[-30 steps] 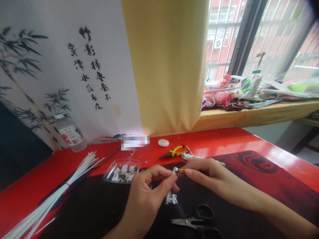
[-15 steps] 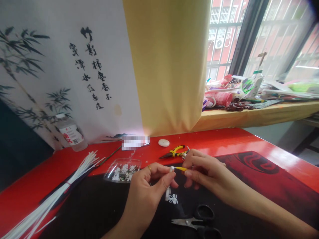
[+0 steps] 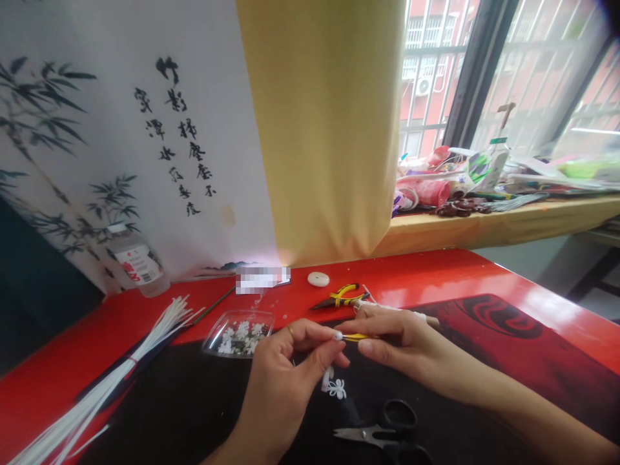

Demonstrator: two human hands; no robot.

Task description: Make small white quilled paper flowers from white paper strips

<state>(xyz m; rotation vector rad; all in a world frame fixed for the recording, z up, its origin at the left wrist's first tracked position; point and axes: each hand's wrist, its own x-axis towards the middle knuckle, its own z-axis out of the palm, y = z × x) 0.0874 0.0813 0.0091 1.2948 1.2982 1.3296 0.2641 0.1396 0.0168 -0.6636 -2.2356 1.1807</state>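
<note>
My left hand (image 3: 290, 374), with a ring on one finger, pinches a small white piece (image 3: 338, 335) between thumb and fingertips. In my right hand (image 3: 407, 339) are slim yellow tweezers (image 3: 358, 336), whose dark tip meets that white piece. A white looped flower shape (image 3: 338, 388) shows just below my left fingers, beside a white strip; whether it joins the held piece I cannot tell. Black-handled scissors (image 3: 368, 434) lie spread on the dark mat (image 3: 194, 413) nearer to me. Behind my left hand sits a clear tray (image 3: 207, 345) of small white flowers.
Yellow-handled pliers (image 3: 339, 296) and a white oval disc (image 3: 318, 279) lie on the red table (image 3: 271, 303). At left is a bundle of white strips (image 3: 121, 374), with a clear bottle (image 3: 140, 265) behind. Clutter fills the windowsill (image 3: 484, 223).
The yellow tweezers have turned flatter and show more of their length. My right fingers have straightened and lowered slightly. My left hand keeps its pinch, with the white piece tilted differently.
</note>
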